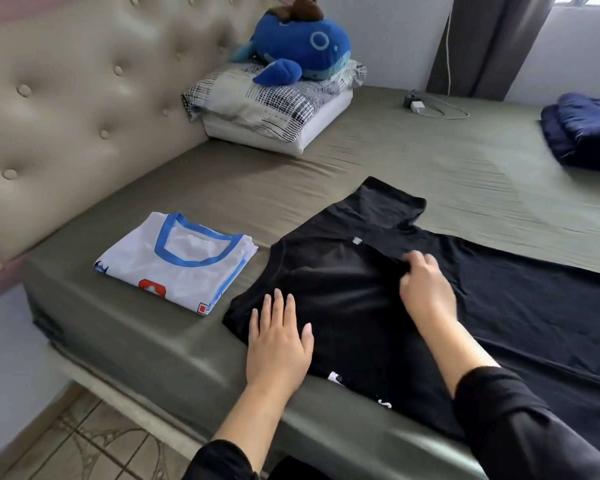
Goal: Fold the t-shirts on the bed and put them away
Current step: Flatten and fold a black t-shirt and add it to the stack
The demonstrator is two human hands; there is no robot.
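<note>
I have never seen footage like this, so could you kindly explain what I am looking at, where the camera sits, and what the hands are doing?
There is no machine here: a person wears one camera on the head, looking down at their own hands over a bed. The left hand lies flat with straight fingers on a black t-shirt, holding it down. The right hand pinches a fold of the same shirt near its collar. To the left lies a white t-shirt, already folded. Further back are a pillow with a blue plush on top, a charger, and a folded navy blanket.
</note>
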